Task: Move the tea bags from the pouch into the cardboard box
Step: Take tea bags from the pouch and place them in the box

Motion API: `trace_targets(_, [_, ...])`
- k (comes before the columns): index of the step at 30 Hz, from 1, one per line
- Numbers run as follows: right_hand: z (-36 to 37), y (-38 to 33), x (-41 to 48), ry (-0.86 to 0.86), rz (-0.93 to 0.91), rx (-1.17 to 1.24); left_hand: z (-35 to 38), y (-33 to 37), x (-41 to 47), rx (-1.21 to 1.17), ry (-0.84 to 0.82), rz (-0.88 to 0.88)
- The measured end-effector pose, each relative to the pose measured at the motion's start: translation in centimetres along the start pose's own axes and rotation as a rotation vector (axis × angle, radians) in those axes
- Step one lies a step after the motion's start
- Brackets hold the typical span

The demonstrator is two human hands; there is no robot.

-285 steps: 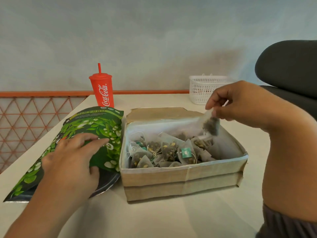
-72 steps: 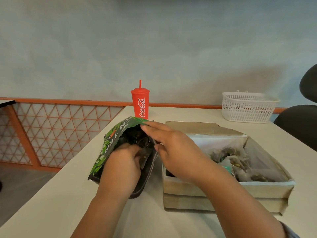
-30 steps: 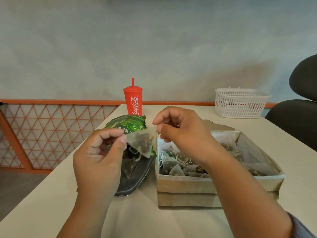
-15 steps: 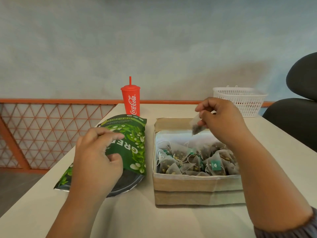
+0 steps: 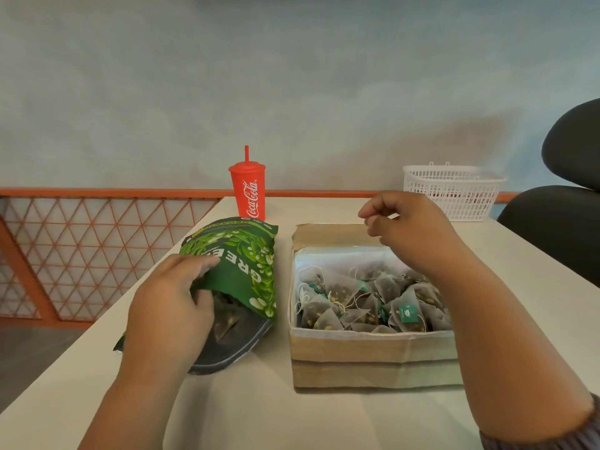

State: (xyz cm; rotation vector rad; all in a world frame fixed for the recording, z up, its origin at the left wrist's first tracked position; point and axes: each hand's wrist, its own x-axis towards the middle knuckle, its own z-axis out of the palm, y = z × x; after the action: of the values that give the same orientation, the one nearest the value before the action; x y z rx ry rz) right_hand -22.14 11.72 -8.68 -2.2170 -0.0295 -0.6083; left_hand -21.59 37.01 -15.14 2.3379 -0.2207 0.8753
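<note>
- Green, glossy plastic pouch [image 5: 246, 271] printed with leaves lies flat just left of the open brown cardboard box [image 5: 373, 352], its mouth towards the person. A few dark pyramid tea bags [image 5: 227, 319] show inside that mouth.
- The left hand [image 5: 172, 306] grips the pouch's upper flap, fingers over it and thumb under, holding the mouth open.
- The right hand [image 5: 409, 228] hovers above the box's far edge, fingers curled in and thumb near the forefinger. No bag shows between them.
- Inside the box, on a pale lining, lies a heap of translucent mesh bags with strings and small green paper tags [image 5: 408, 313].
- Handling, as I judge it: each bag is very light, soft and easily crushed. The strings look tangled, so lifting one may drag its neighbours.
- The best hold is probably a gentle pinch at a corner or top seam, or on the tag, not a squeeze on the leaf-filled belly.
- The pouch looks slick and limp, so it likely needs one hand pinning it.
- Writing: white letters "GREE" read on the pouch, upside down from here. Its yellow band is too small to read, as is the mark on the tags.
- A red lidded plastic cup with a straw [image 5: 248, 193], behind the box to the left, reads "Coca-Cola" in white script.
- A white plastic lattice basket [image 5: 454, 193] stands behind the box to the right.
</note>
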Motion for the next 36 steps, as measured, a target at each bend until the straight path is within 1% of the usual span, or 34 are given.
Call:
trace_targets(2, [0.5, -1.8, -0.9, -0.127, -0.075, 0.031, -0.1, 0.4, -0.1, -0.055, 0.084, 0.020])
trace_targets(4, [1.5, -3.7, -2.1, -0.348, -0.159, 0.041, -0.1, 0.8, -0.1, -0.088, 0.148, 0.048])
trace_targets(7, [3.7, -5.2, -3.4, -0.645, -0.299, -0.092, -0.1, 1.0, -0.2, -0.118, 0.223, 0.095])
trace_targets(9, [4.8, -5.5, -3.8, -0.720, -0.332, -0.208, -0.1, 0.9, -0.2, -0.136, 0.257, 0.139])
trace_targets(12, [5.6, -5.4, -3.9, -0.690, -0.335, -0.276, 0.0, 0.9, -0.2, -0.138, 0.305, 0.195])
trace_targets(16, [5.8, -4.8, -3.6, -0.609, -0.326, -0.261, -0.3, 1.9, -0.6, -0.143, 0.336, 0.282])
trace_targets(18, [6.1, -4.6, -3.4, -0.580, -0.333, -0.240, -0.4, 2.9, -1.1, -0.143, 0.317, 0.365])
trace_targets(20, [6.3, -4.4, -3.2, -0.550, -0.344, -0.211, -0.1, 3.6, -1.5, -0.168, 0.228, 0.402])
trace_targets(22, [6.4, -4.3, -3.1, -0.529, -0.340, -0.175, 0.6, 3.7, -1.5, -0.135, 0.086, 0.342])
trace_targets(23, [6.3, -4.3, -3.1, -0.520, -0.333, -0.158, 1.0, 3.5, -1.4, -0.076, -0.001, 0.270])
trace_targets(26, [6.0, -4.5, -3.1, -0.501, -0.326, -0.137, 2.0, 2.8, -1.5, 0.157, -0.262, -0.038])
trace_targets(28, [6.0, -4.7, -3.2, -0.490, -0.345, -0.148, 1.9, 2.7, -1.5, 0.286, -0.404, -0.146])
trace_targets(29, [6.0, -4.8, -3.3, -0.481, -0.359, -0.166, 2.0, 2.7, -1.5, 0.307, -0.433, -0.167])
trace_targets(31, [6.2, -5.0, -3.4, -0.448, -0.387, -0.202, 2.0, 2.7, -1.3, 0.320, -0.430, -0.188])
trace_targets(33, [6.2, -5.1, -3.4, -0.407, -0.392, -0.198, 1.8, 2.7, -1.1, 0.340, -0.384, -0.207])
trace_targets(35, [6.2, -5.1, -3.3, -0.363, -0.379, -0.188, 1.3, 2.9, -1.1, 0.291, -0.280, -0.195])
trace_targets(36, [6.2, -5.0, -3.2, -0.339, -0.376, -0.184, 1.1, 2.9, -1.1, 0.238, -0.199, -0.163])
